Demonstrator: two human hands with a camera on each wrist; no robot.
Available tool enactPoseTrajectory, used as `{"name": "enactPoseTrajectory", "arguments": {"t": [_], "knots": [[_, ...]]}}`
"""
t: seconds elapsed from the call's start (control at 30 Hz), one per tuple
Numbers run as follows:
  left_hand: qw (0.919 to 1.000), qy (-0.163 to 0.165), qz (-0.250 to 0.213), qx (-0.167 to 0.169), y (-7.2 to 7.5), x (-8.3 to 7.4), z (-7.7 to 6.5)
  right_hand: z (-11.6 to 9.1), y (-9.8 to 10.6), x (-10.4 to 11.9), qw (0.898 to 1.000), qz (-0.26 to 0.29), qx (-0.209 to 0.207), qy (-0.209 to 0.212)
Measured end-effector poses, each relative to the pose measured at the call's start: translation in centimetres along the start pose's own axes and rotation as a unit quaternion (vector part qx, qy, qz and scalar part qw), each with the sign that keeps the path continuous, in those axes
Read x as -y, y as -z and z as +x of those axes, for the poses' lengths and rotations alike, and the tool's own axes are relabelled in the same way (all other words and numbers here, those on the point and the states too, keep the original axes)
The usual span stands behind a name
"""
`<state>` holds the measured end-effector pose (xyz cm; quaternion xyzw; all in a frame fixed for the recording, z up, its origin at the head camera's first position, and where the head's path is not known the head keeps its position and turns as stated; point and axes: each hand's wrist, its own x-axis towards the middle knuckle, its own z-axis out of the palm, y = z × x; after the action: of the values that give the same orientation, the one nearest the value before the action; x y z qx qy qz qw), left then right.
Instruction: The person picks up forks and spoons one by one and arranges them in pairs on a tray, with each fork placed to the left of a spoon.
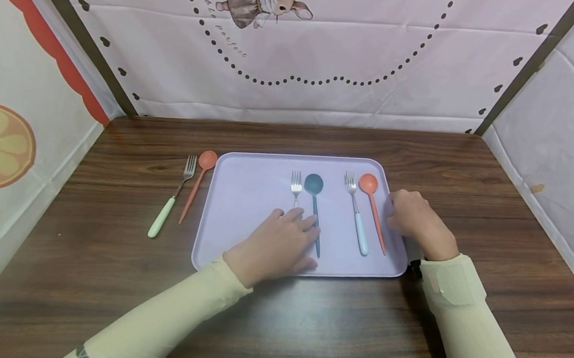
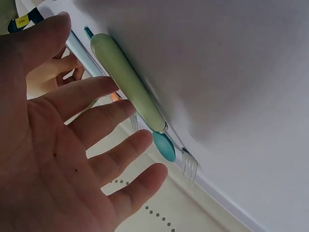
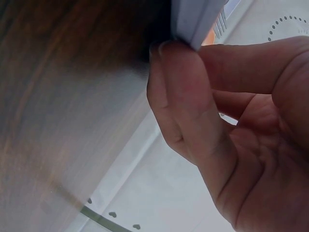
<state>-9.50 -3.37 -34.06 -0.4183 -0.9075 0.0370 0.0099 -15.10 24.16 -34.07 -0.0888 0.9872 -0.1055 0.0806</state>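
A lilac tray (image 1: 249, 199) lies on the wooden table. My left hand (image 1: 281, 248) is over its middle, fingers spread and straight, fingertips close to a fork with a pale green handle (image 2: 128, 82); whether they touch it I cannot tell. From above, the hand hides most of that handle. Beside the fork lies a dark teal spoon (image 1: 313, 184). Farther right on the tray are a fork with a light blue handle (image 1: 360, 232) and an orange spoon (image 1: 368, 184). My right hand (image 1: 416, 219) pinches the tray's right rim between thumb and curled fingers.
Left of the tray, another green-handled fork (image 1: 162, 216) and another orange spoon (image 1: 207, 160) lie on the table (image 1: 103, 262). Printed cloth walls (image 1: 310, 50) enclose the back and both sides.
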Motion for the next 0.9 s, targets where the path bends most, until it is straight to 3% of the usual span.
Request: {"name": "enactPoseTrajectory", "arguments": {"t": [0.23, 0.9], "knots": [[0.9999, 0.009, -0.006, 0.002, 0.2, 0.1, 0.0, 0.0, 0.0, 0.0, 1.000, 0.003, 0.008, -0.006], [0.9964, 0.053, -0.006, -0.067, 0.7, 2.0, -1.4, 0.0, 0.1, 0.2, 0.999, 0.014, 0.030, -0.023]]}}
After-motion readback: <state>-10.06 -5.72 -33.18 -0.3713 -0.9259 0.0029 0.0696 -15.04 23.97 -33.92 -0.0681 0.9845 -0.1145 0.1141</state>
